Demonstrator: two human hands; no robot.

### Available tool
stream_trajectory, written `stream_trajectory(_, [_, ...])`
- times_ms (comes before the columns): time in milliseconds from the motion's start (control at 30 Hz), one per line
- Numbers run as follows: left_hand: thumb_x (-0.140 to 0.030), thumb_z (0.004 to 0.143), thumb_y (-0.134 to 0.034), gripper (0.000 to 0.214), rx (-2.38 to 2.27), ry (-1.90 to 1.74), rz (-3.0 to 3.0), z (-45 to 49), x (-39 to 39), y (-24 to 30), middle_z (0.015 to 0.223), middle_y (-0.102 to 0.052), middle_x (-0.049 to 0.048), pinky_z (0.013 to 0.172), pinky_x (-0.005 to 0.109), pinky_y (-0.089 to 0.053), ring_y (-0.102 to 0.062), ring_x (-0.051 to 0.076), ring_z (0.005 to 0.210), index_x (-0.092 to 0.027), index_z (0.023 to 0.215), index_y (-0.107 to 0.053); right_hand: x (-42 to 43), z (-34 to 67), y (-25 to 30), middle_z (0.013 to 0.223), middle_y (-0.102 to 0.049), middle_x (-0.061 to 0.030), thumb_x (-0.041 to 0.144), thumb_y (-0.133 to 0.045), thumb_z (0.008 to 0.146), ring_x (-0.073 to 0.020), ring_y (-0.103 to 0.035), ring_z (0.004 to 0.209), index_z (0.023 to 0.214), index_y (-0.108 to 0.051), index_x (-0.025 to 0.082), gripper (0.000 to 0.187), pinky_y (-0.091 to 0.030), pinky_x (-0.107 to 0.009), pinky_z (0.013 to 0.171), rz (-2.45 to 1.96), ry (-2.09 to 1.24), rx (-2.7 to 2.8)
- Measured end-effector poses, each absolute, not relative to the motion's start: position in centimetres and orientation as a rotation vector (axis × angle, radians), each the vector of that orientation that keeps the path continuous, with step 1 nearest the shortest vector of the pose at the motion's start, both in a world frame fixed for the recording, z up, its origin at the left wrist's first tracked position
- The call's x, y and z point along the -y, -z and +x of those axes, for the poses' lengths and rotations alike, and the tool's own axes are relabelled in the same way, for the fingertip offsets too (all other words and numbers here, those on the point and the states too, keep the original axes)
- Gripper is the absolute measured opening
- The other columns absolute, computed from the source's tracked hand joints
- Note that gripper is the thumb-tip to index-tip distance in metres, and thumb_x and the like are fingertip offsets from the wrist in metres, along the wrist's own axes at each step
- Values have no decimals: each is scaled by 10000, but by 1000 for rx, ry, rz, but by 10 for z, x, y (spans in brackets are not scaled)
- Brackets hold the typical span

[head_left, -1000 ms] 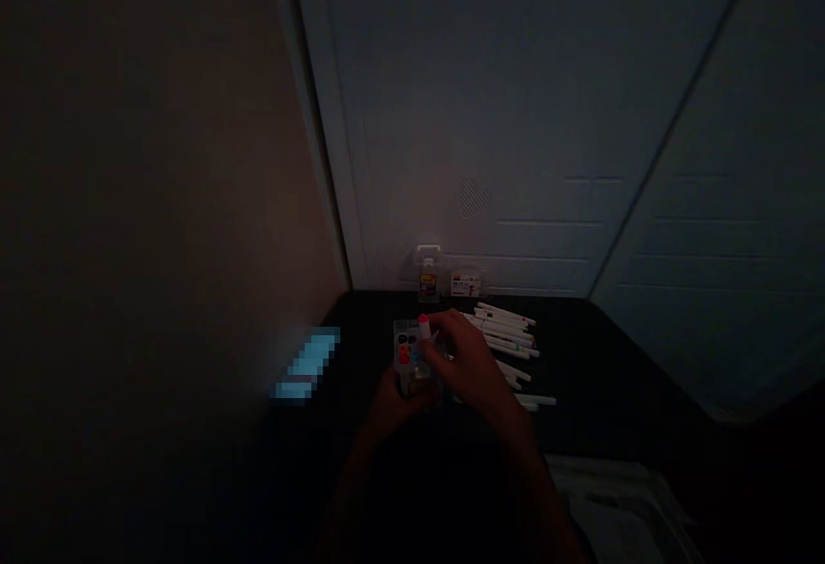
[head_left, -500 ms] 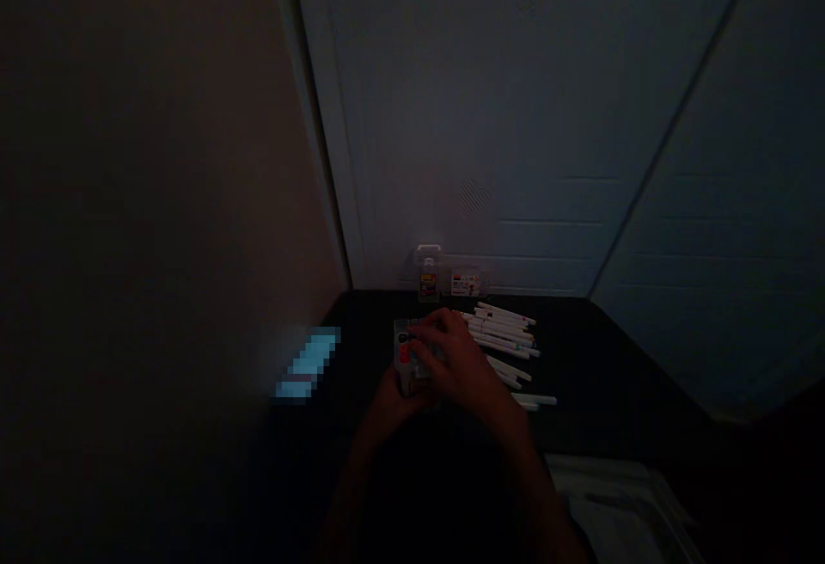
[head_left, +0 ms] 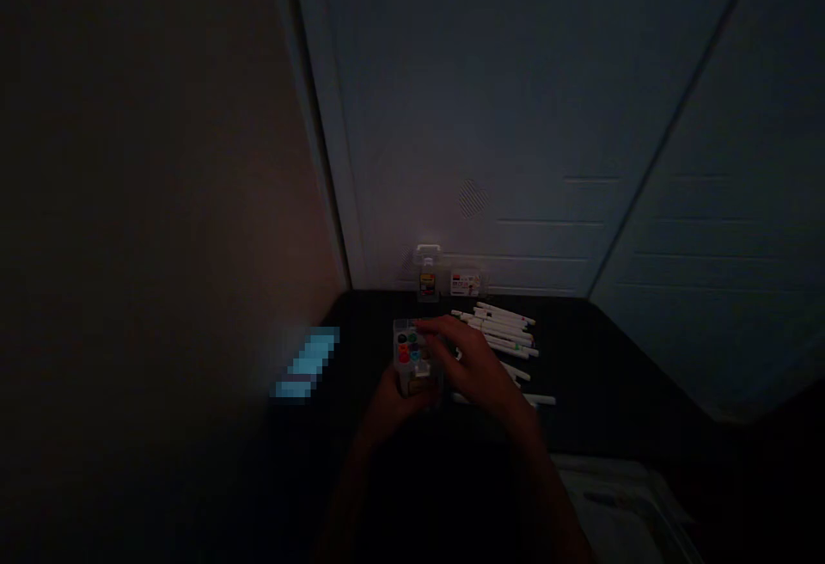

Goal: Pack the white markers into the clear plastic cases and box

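Observation:
A clear plastic case stands on the dark table in front of me, holding pens upright with red, orange, green, blue and dark cap ends showing. Wrapped round its lower left and front, my left hand grips the case. My right hand reaches over the case's right side, its fingers stretched and apart at the back right of the top. Nothing is visible between those fingers, though they hide part of the case. Just right of this hand, several white pens lie in a loose pile.
Against the pale wall panel stand a clear case with a handle and a small labelled box. A clear tray or bin sits at lower right. A pixelated bright patch is at left. The scene is dim.
My right hand has drawn back to the right over the case, uncovering more of the coloured cap ends. My left hand keeps its place on the case.

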State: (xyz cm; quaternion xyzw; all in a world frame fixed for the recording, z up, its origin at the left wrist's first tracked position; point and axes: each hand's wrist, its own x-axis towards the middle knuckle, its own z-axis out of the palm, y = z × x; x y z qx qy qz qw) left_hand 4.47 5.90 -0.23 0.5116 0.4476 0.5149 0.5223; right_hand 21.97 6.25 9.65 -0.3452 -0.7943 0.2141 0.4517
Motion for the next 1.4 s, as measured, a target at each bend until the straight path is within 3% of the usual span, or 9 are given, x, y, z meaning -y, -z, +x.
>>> stream_trajectory(167, [-332, 539, -983, 710, -1082, -1247, 1191, 45, -59, 2, 1111, -803, 109, 910, 409, -592, -755, 325, 1033, -157, 1167, -703, -63, 220, -98, 1161, -714, -79, 193, -530, 1032, -238, -625, 1139, 1198, -725, 241, 261, -472, -432, 1031, -856, -390, 1946])
stream_trajectory(567, [-365, 591, -960, 668, -1068, -1227, 1228, 44, -59, 2, 1112, -798, 108, 913, 409, -586, -751, 314, 1023, -160, 1169, -696, -56, 221, -98, 1107, -688, -76, 227, -619, 997, -242, -586, 1102, 1010, -740, 229, 122, -462, -414, 990, -923, -279, 1947])
stream_trajectory(800, [-405, 543, -985, 733, -1034, -1220, 1267, 44, -60, -4, 1138, -793, 135, 926, 424, -582, -741, 338, 1060, -158, 1163, -680, -44, 194, -110, 933, -752, -74, 336, -622, 1009, -280, -597, 1000, 899, -719, 218, 188, -419, -433, 939, -1309, -180, 1898])
stream_trajectory(1000, [-426, 553, -983, 749, -1045, -1193, 1269, 43, -59, -1, 1172, -786, 146, 920, 428, -589, -739, 360, 1091, -164, 1186, -679, -42, 185, -119, 895, -765, -119, 508, -649, 974, -326, -628, 975, 916, -741, 228, 300, -429, -429, 846, -1540, -167, 1960])
stream_trajectory(1133, [-411, 545, -986, 751, -1049, -1203, 1262, 43, -60, 1, 1175, -788, 142, 938, 440, -590, -739, 367, 1104, -169, 1189, -686, -41, 186, -125, 913, -773, -116, 477, -609, 1000, -315, -662, 959, 984, -761, 231, 289, -438, -411, 816, -1582, -195, 1993])
stream_trajectory(1400, [-380, 548, -990, 729, -1048, -1208, 1270, 43, -60, -1, 1154, -797, 133, 954, 446, -590, -744, 359, 1094, -174, 1180, -690, -42, 184, -128, 910, -790, -99, 382, -606, 987, -276, -707, 909, 944, -782, 234, 234, -438, -353, 760, -1643, -224, 1983])
